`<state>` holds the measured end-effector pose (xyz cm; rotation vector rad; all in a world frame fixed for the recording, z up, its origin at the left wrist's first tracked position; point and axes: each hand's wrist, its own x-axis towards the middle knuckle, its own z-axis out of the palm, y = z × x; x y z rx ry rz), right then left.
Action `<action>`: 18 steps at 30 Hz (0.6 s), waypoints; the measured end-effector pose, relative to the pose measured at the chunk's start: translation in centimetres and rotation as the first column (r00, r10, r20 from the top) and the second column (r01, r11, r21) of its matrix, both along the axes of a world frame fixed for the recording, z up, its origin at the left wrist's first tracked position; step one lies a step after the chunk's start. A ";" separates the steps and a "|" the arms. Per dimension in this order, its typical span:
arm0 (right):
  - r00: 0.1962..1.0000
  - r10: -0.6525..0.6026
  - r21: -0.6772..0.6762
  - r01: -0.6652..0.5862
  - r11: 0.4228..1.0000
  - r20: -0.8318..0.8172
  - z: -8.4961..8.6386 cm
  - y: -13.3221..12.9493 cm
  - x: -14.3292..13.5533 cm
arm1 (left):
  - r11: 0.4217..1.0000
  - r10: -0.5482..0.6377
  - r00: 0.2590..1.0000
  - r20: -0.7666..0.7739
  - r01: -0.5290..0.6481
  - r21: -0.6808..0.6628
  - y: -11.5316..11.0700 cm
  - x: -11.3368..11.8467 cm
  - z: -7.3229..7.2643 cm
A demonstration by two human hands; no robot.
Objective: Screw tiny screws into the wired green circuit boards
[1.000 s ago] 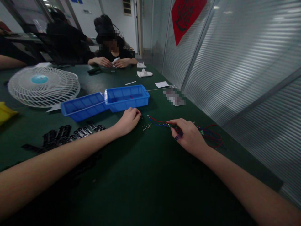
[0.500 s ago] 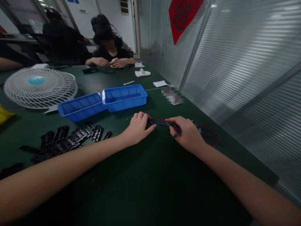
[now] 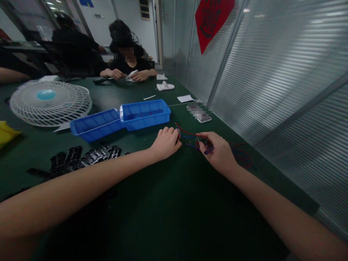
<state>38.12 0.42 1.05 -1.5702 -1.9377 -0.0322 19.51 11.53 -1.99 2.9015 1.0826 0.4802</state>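
Red and blue wires (image 3: 187, 132) stretch between my hands over the green table (image 3: 174, 203). My left hand (image 3: 166, 142) is closed with its fingers curled at the wires' left ends; what lies under the fingers is hidden. My right hand (image 3: 216, 149) pinches the wires and a small green part between thumb and fingers, and something dark purple shows beside its fingers. Beyond my right hand a loose bundle of red and blue wires (image 3: 243, 156) rests on the table. Several black plastic parts (image 3: 81, 157) are piled left of my left hand, partly behind the forearm.
Two blue bins (image 3: 146, 121) (image 3: 98, 125) stand beyond my left hand. A white fan grille (image 3: 51, 103) lies at the far left, near a yellow item (image 3: 8, 134). A phone (image 3: 199, 112) lies beyond the wires. Across the table a person (image 3: 130, 69) handles a white part.
My left hand has shifted slightly right. Red and blue wire ends now stick up beside its fingertips, and a blue wire end shows left of my right hand. The view has shifted slightly.
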 end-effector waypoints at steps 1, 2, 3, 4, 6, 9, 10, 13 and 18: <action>1.000 -0.004 0.004 0.004 1.000 -0.007 0.0 0.1 0.1 | 1.000 -0.025 1.000 -0.002 0.025 -0.002 0.0 -0.1 0.2; 1.000 -0.008 0.008 0.009 1.000 -0.010 0.0 0.1 0.2 | 0.998 -0.064 0.998 -0.005 0.064 -0.004 -0.1 -0.1 0.3; 1.000 -0.013 0.014 0.013 1.000 -0.011 0.0 0.2 0.3 | 0.993 -0.117 0.993 -0.011 0.117 -0.008 -0.1 -0.1 0.5; 1.000 -0.016 0.019 0.016 1.000 -0.012 -0.1 0.3 0.3 | 0.983 -0.183 0.983 -0.022 0.183 -0.013 -0.2 0.0 0.7; 1.000 -0.016 0.026 0.016 1.000 -0.012 -0.1 0.4 0.4 | 0.938 -0.347 0.936 -0.053 0.346 -0.036 -0.3 0.1 1.0; 1.000 -0.010 0.024 0.011 1.000 -0.017 -0.1 0.4 0.4 | 0.857 -0.516 0.853 -0.081 0.511 -0.072 -0.1 0.2 1.0; 1.000 -0.010 0.020 0.010 1.000 -0.016 -0.1 0.3 0.4 | 0.847 -0.531 0.843 -0.086 0.526 -0.075 0.0 0.1 1.0; 1.000 -0.009 0.007 0.009 1.000 -0.009 0.0 0.2 0.4 | 0.879 -0.476 0.874 -0.101 0.472 -0.064 0.3 -0.9 0.9; 1.000 0.001 -0.006 -0.002 1.000 -0.011 0.0 0.1 0.2 | 0.960 -0.279 0.952 -0.128 0.277 -0.034 0.0 -3.9 0.6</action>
